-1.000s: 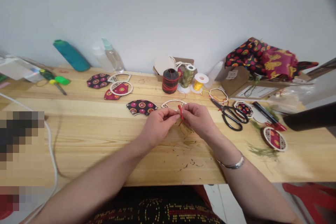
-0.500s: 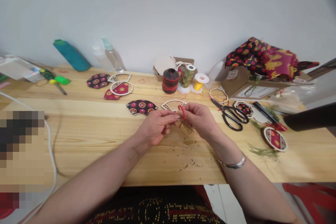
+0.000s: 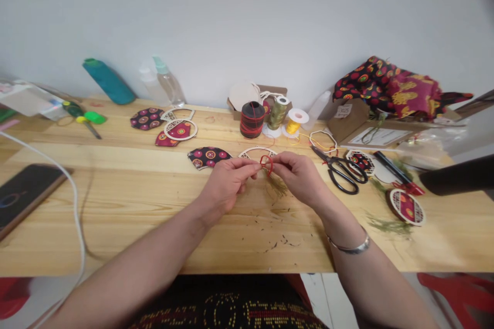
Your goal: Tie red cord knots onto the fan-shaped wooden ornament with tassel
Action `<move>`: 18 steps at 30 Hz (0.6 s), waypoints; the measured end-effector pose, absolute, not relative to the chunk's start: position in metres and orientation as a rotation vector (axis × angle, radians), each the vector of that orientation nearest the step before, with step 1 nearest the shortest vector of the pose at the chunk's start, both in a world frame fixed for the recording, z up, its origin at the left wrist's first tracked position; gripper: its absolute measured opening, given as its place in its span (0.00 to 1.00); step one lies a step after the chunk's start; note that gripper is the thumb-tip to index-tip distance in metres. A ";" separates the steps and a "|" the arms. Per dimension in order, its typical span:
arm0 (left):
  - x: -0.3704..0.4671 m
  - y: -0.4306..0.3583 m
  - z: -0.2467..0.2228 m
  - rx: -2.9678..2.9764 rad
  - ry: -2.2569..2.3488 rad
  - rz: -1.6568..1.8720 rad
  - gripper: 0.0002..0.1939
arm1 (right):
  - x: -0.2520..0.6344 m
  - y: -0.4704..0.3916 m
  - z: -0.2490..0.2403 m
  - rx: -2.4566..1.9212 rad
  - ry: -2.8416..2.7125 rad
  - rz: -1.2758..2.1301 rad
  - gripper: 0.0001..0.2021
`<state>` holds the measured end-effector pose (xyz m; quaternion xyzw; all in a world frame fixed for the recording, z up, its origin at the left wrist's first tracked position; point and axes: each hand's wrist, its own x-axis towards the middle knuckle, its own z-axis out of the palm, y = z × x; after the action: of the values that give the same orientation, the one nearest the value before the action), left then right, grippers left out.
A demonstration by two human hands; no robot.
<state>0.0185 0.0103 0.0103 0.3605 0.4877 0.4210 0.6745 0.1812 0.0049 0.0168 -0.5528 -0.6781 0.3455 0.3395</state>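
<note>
A loop of red cord [image 3: 271, 165] stands between my two hands above the middle of the table. My left hand [image 3: 228, 180] pinches one side of it between thumb and forefinger. From the right, my right hand [image 3: 299, 177] grips the cord's other side with closed fingers. Green threads [image 3: 278, 186] hang below the cord, beside my right fingers. Just behind the hands lies a pale fan-shaped wooden frame [image 3: 257, 152]. A dark patterned fan-shaped piece [image 3: 209, 157] lies to the left, partly behind my left hand.
Black-handled scissors [image 3: 343, 172] and a round ornament [image 3: 406, 207] lie to the right. Thread spools [image 3: 252, 120] stand at the back, near a cardboard box [image 3: 370, 131] with fabric. A phone [image 3: 29, 193] and a white cable [image 3: 73, 190] are at the left.
The red cord has opened into a wider loop between my fingers. My right hand has shifted slightly right, and more of the green threads shows.
</note>
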 end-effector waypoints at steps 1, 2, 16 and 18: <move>0.018 0.010 0.010 0.820 1.106 0.952 0.07 | 0.181 0.004 0.017 -1.466 -1.777 0.840 0.08; 0.018 0.010 0.010 0.827 1.114 0.956 0.07 | 0.181 0.004 0.017 -1.485 -1.778 0.789 0.08; 0.018 0.009 0.008 0.618 1.039 0.970 0.07 | 0.169 -0.013 0.015 -1.250 -2.335 0.154 0.12; 0.017 0.010 0.008 0.568 0.986 0.959 0.07 | 0.169 -0.012 0.012 -1.199 -2.458 -0.030 0.12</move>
<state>0.0168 0.0098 0.0076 0.2586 0.4486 0.4365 0.7358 0.1686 -0.0123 0.0119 -0.4295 -0.8802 -0.0108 0.2016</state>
